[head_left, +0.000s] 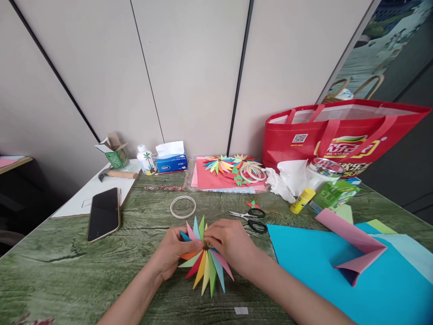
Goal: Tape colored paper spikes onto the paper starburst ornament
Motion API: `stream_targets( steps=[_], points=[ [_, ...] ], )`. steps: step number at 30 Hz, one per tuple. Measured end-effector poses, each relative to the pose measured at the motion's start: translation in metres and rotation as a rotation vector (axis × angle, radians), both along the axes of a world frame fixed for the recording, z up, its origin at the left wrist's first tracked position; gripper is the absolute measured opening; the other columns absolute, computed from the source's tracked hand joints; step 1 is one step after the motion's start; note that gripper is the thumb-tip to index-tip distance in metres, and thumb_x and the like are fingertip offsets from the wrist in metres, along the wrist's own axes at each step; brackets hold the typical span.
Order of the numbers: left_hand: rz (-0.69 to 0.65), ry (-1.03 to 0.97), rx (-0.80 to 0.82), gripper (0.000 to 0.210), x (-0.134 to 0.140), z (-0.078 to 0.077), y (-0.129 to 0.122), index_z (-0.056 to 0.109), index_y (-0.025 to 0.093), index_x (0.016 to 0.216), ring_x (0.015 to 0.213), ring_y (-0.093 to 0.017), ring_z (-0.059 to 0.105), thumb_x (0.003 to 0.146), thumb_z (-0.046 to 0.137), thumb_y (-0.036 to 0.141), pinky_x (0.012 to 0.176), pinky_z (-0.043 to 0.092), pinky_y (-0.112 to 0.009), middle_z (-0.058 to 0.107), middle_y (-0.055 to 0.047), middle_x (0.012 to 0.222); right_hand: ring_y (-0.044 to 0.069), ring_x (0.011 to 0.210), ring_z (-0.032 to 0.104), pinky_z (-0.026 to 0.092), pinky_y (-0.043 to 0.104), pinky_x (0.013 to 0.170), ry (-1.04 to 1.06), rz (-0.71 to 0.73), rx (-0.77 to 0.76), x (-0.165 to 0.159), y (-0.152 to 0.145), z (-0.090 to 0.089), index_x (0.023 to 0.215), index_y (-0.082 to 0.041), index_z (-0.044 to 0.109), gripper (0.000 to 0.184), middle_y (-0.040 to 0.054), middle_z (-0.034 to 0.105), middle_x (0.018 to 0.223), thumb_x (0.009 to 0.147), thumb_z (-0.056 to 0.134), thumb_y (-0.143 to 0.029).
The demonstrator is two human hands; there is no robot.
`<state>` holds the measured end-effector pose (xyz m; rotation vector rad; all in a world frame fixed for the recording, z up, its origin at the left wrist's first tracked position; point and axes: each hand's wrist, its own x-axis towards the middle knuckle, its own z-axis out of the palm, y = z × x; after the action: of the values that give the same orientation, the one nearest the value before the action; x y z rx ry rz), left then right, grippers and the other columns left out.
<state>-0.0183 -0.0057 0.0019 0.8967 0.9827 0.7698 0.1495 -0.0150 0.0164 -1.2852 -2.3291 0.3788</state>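
Between my two hands is a multicoloured folded-paper star (210,267), its pointed paper spikes fanned around a small centre hole. My left hand (174,253) grips it at the left, with the thumb lying across the spikes toward the centre. At the upper right of the star, the fingertips of my right hand (232,246) are pinched together near the centre; what they pinch is partly hidden. A roll of white tape (183,217) lies flat just beyond the star. Black-handled scissors (252,217) rest beyond my right hand.
On the right are blue paper sheets (314,275), a folded pink strip (361,241), a yellow glue stick (302,201) and a red bag (304,135). A phone (104,214) and a hammer-like tool (118,174) lie left. Finished paper stars (218,164) and a tissue box (171,162) stand along the wall.
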Motion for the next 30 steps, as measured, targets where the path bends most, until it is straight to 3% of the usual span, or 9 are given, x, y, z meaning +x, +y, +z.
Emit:
stream_targets(
  steps=[5,10,24,30],
  points=[
    [0.005,-0.007,0.003,0.023,-0.001,-0.001,0.001,0.069,0.011,0.064,0.058,-0.014,0.059,0.047,0.081,0.021,0.058,0.045,-0.024,0.07,-0.005,0.064,0.015,0.066,0.055,0.031,0.025,0.057,-0.161,0.002,0.099,-0.003,-0.002,-0.006,0.068,-0.016,0.062,0.022,0.0046,0.063,0.07,0.085,0.048,-0.015],
    [-0.009,0.005,0.006,0.023,-0.001,-0.001,0.001,0.069,0.011,0.062,0.058,-0.015,0.059,0.047,0.081,0.023,0.058,0.045,-0.025,0.069,-0.005,0.064,0.016,0.067,0.052,0.029,0.026,0.057,-0.249,0.038,0.108,-0.002,-0.004,-0.006,0.073,-0.016,0.06,0.01,0.0047,0.061,0.072,0.081,0.055,-0.017],
    [-0.051,0.019,-0.002,0.025,-0.003,0.001,0.002,0.071,0.011,0.066,0.057,-0.015,0.059,0.047,0.081,0.022,0.058,0.044,-0.024,0.07,-0.006,0.064,0.015,0.068,0.056,0.032,0.024,0.058,-0.154,0.032,0.024,0.0,-0.001,0.002,0.071,-0.015,0.062,0.018,0.0044,0.063,0.071,0.083,0.05,-0.011],
    [-0.065,0.018,-0.019,0.025,-0.003,0.001,0.004,0.071,0.011,0.069,0.058,-0.014,0.059,0.049,0.081,0.021,0.058,0.044,-0.024,0.07,-0.006,0.063,0.015,0.071,0.059,0.035,0.023,0.06,-0.137,0.009,-0.072,0.001,-0.002,0.015,0.075,-0.014,0.065,0.016,0.0047,0.066,0.075,0.082,0.052,-0.01]
  ],
)
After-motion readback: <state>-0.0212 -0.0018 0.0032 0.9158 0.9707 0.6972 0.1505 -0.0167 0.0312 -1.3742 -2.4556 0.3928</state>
